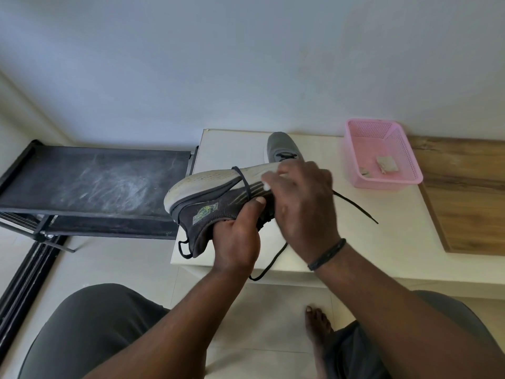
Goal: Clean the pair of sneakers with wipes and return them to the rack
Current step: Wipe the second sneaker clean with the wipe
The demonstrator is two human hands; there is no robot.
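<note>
Left hand (237, 239) grips a dark sneaker (216, 198) at its collar, sole turned up, held above the white surface (369, 228). Right hand (306, 198) presses a white wipe (266, 184) against the sole edge. Second sneaker (281, 146) rests on the surface behind. Pink basket (382, 154) farther right; black rack (93, 181) left.

No legible text; only an unreadable greenish emblem (205, 212) on the held sneaker (218, 198).
</note>
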